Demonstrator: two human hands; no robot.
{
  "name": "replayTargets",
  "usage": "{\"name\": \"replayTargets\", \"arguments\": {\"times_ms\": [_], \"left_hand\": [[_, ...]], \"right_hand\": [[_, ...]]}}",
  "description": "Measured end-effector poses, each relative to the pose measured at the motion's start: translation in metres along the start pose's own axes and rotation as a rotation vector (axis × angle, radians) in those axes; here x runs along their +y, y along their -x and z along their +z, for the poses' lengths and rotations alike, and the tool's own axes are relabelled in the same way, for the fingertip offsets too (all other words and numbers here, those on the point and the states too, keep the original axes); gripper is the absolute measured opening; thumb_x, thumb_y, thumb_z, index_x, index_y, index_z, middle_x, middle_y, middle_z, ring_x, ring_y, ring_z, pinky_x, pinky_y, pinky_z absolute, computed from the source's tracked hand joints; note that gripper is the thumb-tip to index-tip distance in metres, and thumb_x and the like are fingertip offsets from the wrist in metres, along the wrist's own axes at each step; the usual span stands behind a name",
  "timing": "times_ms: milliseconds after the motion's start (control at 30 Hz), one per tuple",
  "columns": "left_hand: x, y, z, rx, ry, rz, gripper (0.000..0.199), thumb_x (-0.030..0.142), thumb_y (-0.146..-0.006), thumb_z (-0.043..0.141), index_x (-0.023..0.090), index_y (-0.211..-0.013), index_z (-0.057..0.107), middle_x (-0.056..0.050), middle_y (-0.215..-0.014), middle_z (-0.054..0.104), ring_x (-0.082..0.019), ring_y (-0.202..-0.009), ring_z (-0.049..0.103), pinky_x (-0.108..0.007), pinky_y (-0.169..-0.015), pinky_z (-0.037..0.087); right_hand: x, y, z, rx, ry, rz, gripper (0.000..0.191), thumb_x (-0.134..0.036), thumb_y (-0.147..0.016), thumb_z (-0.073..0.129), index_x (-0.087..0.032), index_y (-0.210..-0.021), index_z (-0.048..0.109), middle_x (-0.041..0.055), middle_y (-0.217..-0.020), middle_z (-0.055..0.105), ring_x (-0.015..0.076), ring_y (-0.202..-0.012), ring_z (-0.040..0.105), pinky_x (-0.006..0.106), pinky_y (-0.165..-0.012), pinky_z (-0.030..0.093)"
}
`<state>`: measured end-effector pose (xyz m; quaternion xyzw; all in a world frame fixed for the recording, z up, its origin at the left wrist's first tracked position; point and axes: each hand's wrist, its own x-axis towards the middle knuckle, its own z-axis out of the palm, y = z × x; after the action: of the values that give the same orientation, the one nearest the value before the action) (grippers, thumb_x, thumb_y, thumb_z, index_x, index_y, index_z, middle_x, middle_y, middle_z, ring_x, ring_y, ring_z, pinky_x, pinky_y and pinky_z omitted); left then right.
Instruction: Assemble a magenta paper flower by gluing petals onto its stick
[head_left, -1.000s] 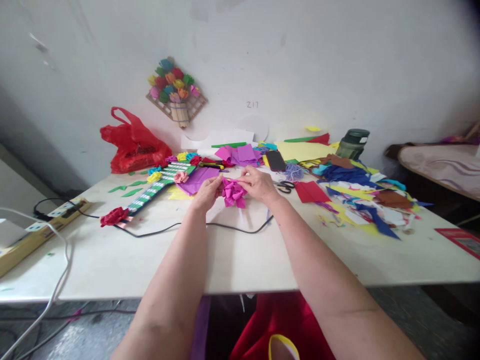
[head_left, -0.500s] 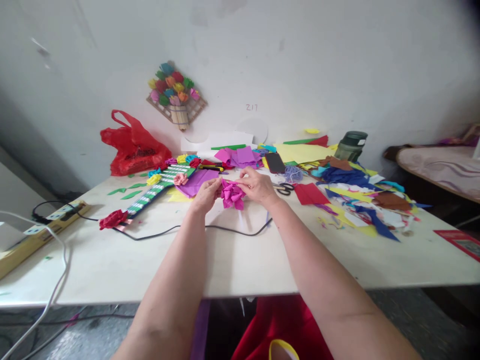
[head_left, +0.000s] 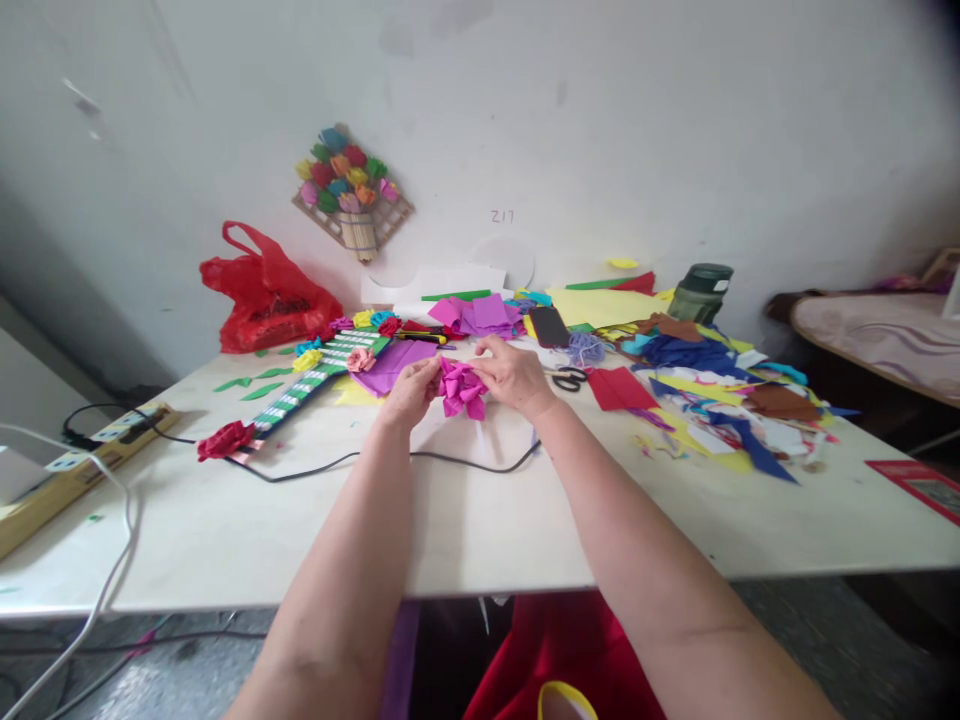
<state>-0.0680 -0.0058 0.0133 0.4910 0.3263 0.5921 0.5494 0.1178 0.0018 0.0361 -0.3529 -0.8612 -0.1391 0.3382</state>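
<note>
A magenta paper flower (head_left: 462, 390) with pointed, ruffled petals is held up above the middle of the table. My left hand (head_left: 412, 393) pinches its left side. On the upper right, the thumb and fingers of my right hand (head_left: 511, 375) close on a petal edge. Behind my left hand lies a folded purple paper sheet (head_left: 401, 366). Black-handled scissors (head_left: 570, 379) lie just beyond my right hand, near a red paper piece (head_left: 619, 388).
A black cable (head_left: 315, 468) crosses the white table (head_left: 495, 540). Paper roses sit around a green-and-white striped piece (head_left: 296, 392) on the left, near a red plastic bag (head_left: 262, 295). A phone (head_left: 550, 326), paper scraps (head_left: 690, 350) and a bottle (head_left: 701, 292) are at the right. A power strip (head_left: 97, 455) lies far left.
The magenta flower has tilted slightly and shifted a little to the left between my hands. Both hands keep their pinch on it; the table things look unchanged.
</note>
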Motion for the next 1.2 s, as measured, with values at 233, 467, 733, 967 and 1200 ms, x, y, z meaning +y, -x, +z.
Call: {"name": "replayTargets", "arguments": {"times_ms": [233,467,733,967,1200], "left_hand": [[-0.0006,-0.0002,-0.0004,0.015,0.016,-0.007,0.03,0.038,-0.067,0.077,0.011,-0.072,0.065,0.0,-0.057,0.058,-0.008,-0.049,0.05,-0.02,-0.048,0.04],[0.0008,-0.0001,-0.002,0.012,0.033,0.01,0.03,0.035,-0.063,0.079,0.011,-0.075,0.067,0.0,-0.059,0.059,-0.008,-0.05,0.049,-0.02,-0.047,0.038],[0.0011,-0.0007,-0.0048,-0.018,0.01,0.039,0.03,0.037,-0.064,0.079,0.012,-0.068,0.064,0.001,-0.055,0.056,-0.006,-0.047,0.044,-0.019,-0.045,0.035],[0.0022,-0.0003,-0.0032,-0.016,-0.012,0.022,0.032,0.038,-0.063,0.079,0.011,-0.074,0.067,-0.001,-0.058,0.059,-0.008,-0.05,0.049,-0.02,-0.048,0.038],[0.0029,0.0003,-0.0023,-0.001,-0.006,0.008,0.03,0.037,-0.066,0.078,0.01,-0.076,0.067,-0.002,-0.06,0.06,-0.008,-0.051,0.05,-0.02,-0.048,0.038]], "right_hand": [[-0.0036,-0.0009,-0.0054,-0.035,0.034,-0.02,0.03,-0.027,-0.093,0.044,-0.024,-0.092,0.073,0.0048,-0.109,0.064,0.0128,-0.074,0.054,0.027,-0.058,0.031],[-0.0051,0.0,-0.0066,-0.03,0.047,-0.064,0.03,-0.024,-0.091,0.043,-0.022,-0.093,0.073,0.0066,-0.111,0.063,0.0147,-0.079,0.055,0.028,-0.057,0.03],[-0.0054,-0.0002,-0.0049,0.012,-0.021,-0.034,0.03,-0.026,-0.09,0.044,-0.022,-0.093,0.074,0.0065,-0.112,0.063,0.0158,-0.084,0.057,0.028,-0.06,0.034],[-0.0036,0.0,-0.0056,-0.045,-0.019,0.054,0.034,-0.034,-0.093,0.042,-0.024,-0.096,0.074,0.0042,-0.11,0.065,0.0151,-0.076,0.057,0.028,-0.057,0.033],[-0.0017,-0.0013,-0.0046,-0.046,-0.048,0.06,0.032,-0.035,-0.093,0.045,-0.026,-0.093,0.075,0.0033,-0.108,0.065,0.0138,-0.075,0.056,0.027,-0.058,0.034]]}}
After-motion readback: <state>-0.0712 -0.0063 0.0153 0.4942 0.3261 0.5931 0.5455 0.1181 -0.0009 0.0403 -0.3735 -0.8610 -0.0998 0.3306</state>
